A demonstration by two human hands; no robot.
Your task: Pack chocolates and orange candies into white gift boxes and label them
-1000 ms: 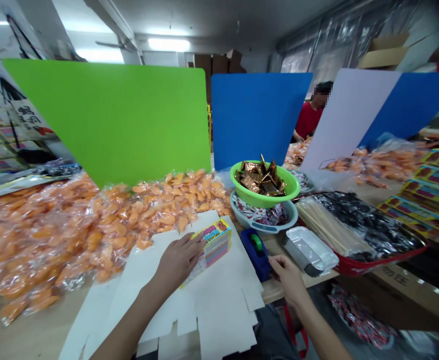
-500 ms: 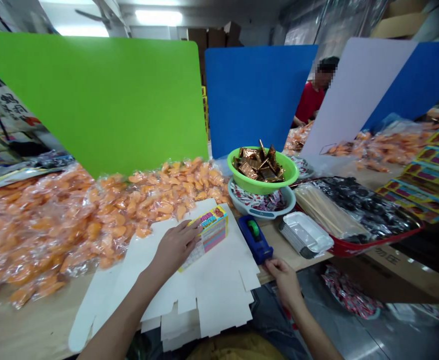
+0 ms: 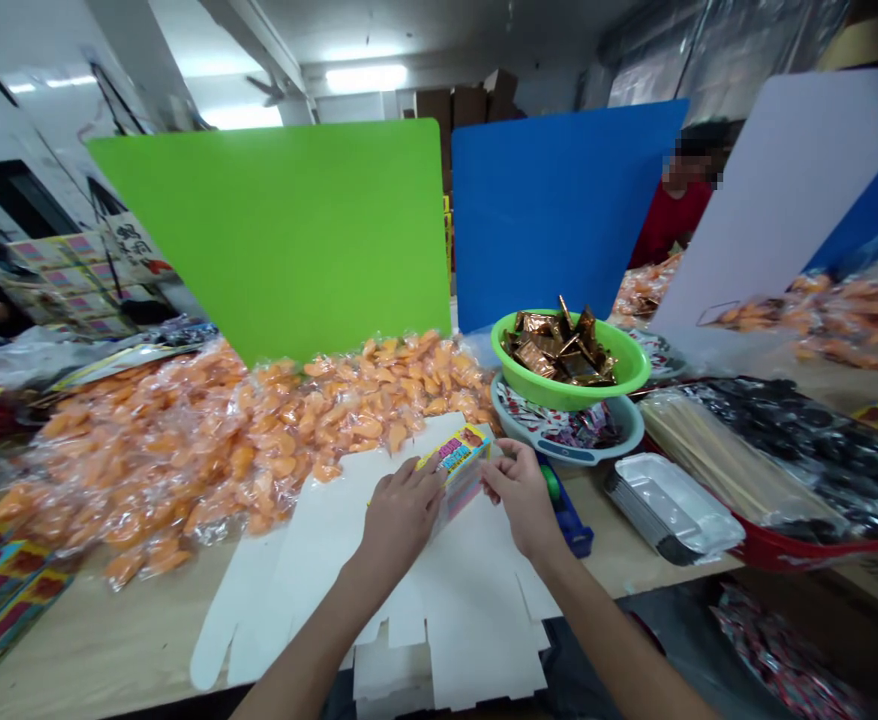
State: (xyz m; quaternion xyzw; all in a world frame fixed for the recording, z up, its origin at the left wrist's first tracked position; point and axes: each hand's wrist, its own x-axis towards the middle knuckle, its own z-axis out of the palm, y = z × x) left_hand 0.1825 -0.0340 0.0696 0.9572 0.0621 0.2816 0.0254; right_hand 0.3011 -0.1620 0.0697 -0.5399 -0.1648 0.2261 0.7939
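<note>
A small printed box (image 3: 459, 473) in yellow, pink and blue stands on a flat white die-cut cardboard blank (image 3: 454, 640). My left hand (image 3: 401, 517) holds its lower left side. My right hand (image 3: 521, 497) has its fingers against the box's right side. The box's lower part is partly hidden between my hands. Beyond the blank lie heaps of orange snacks in clear plastic bags (image 3: 259, 450). A blue tape dispenser (image 3: 570, 520) stands just right of my right hand, apart from it.
A green bowl of gold-wrapped sweets (image 3: 570, 375) sits on a pale bowl (image 3: 566, 445). To the right are foil trays (image 3: 671, 510) and a red tray with wooden sticks (image 3: 739, 480). Green and blue dividers (image 3: 289, 240) stand behind; a co-worker in red (image 3: 671, 215) sits beyond.
My right hand has moved up from the table edge by the tape dispenser to the box. The box is now between both hands, and the whole view has shifted as my head turned.
</note>
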